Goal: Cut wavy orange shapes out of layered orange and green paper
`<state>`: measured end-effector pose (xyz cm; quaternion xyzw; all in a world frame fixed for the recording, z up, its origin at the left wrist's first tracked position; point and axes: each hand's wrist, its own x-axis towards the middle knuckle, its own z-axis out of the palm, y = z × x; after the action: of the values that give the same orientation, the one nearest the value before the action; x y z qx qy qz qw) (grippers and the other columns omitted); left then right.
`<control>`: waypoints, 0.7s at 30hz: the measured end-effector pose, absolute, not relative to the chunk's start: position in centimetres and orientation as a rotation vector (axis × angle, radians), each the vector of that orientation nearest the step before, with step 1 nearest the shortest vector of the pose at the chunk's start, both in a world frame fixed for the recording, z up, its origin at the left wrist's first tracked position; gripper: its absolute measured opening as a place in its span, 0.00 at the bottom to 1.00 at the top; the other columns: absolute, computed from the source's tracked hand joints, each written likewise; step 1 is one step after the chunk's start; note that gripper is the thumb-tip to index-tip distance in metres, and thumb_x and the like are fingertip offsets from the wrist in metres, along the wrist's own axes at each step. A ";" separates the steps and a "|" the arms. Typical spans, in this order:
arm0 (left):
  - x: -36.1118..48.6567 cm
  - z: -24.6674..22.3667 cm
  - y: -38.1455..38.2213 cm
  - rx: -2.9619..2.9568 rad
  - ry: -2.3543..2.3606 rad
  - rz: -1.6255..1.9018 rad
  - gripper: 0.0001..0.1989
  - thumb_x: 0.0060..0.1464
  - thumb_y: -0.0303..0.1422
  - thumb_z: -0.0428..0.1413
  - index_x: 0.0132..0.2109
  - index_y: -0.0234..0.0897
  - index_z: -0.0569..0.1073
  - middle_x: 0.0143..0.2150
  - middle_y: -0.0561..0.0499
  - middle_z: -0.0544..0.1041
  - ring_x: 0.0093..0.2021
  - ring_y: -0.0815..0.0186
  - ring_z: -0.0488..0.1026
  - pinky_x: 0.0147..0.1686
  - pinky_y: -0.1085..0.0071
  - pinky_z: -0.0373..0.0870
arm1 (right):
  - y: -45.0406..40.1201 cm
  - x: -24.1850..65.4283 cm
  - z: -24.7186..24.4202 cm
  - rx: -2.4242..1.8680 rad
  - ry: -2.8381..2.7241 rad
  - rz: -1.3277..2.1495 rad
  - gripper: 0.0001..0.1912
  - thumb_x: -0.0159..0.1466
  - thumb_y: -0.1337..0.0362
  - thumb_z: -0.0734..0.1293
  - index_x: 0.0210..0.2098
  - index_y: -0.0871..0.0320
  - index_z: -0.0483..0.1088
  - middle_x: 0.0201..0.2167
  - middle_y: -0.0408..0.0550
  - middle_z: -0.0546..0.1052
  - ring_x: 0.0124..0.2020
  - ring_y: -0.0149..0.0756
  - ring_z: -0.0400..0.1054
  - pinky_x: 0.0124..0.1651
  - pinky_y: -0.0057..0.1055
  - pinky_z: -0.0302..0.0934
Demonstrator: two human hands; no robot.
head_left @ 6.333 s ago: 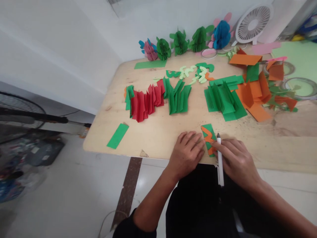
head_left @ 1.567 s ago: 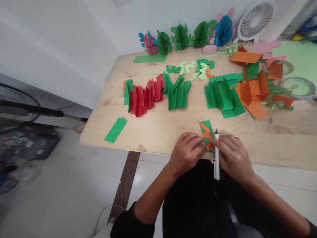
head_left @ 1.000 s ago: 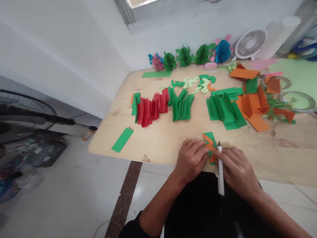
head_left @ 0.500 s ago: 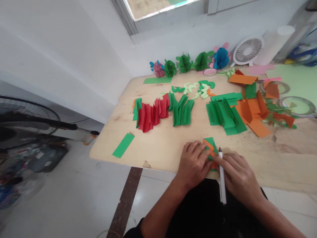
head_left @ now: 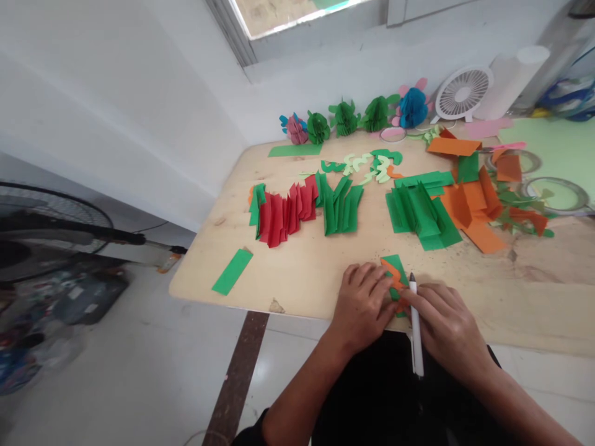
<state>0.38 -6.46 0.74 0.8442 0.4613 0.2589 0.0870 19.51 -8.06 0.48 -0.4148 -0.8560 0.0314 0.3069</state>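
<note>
A green paper strip (head_left: 393, 264) lies near the table's front edge with a wavy orange paper cutout (head_left: 394, 272) on top. My left hand (head_left: 361, 303) presses the cutout's left side, with fingers curled over it and the strip. From the other side, my right hand (head_left: 449, 325) touches the cutout's lower part with its fingertips. A white pen (head_left: 416, 334) is tucked between the right hand's fingers, its dark tip pointing away from me. Both hands partly hide the strip and the cutout's lower end.
Folded red papers (head_left: 279, 217), folded green papers (head_left: 341, 207) and orange pieces (head_left: 474, 204) lie across the table (head_left: 297, 279). A loose green strip (head_left: 232, 271) sits at left. Several pleated paper figures (head_left: 346, 118) and a small white fan (head_left: 462, 94) stand along the wall.
The whole view has shifted very slightly. Both hands, the pen and the papers hold nearly the same positions.
</note>
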 end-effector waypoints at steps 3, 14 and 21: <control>0.4 0.8 -6.4 2.523 1.368 0.782 0.15 0.61 0.40 0.51 0.49 0.35 0.73 0.55 0.44 0.74 0.56 0.54 0.67 0.58 0.51 0.61 | -8.0 19.6 0.4 -1.094 -2.277 0.095 0.22 0.63 0.75 0.60 0.56 0.58 0.67 0.36 0.52 0.77 0.43 0.44 0.68 0.44 0.40 0.61; 0.3 0.8 -6.3 2.546 1.335 0.787 0.16 0.62 0.39 0.50 0.49 0.33 0.73 0.56 0.43 0.74 0.57 0.52 0.66 0.57 0.50 0.61 | -7.9 19.4 1.3 -1.106 -2.306 0.072 0.20 0.63 0.75 0.61 0.54 0.59 0.67 0.37 0.53 0.76 0.42 0.43 0.66 0.42 0.39 0.59; 0.3 0.7 -6.3 2.556 1.333 0.791 0.15 0.62 0.38 0.50 0.48 0.33 0.73 0.56 0.43 0.74 0.57 0.53 0.66 0.58 0.51 0.60 | -7.8 19.5 1.2 -1.115 -2.298 0.070 0.18 0.62 0.75 0.62 0.51 0.60 0.68 0.36 0.52 0.76 0.42 0.43 0.67 0.43 0.38 0.59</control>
<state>0.26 -6.32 0.69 0.8525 0.4448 0.2637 0.0762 19.49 -7.84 1.20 -0.4178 -0.8610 0.0263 0.2888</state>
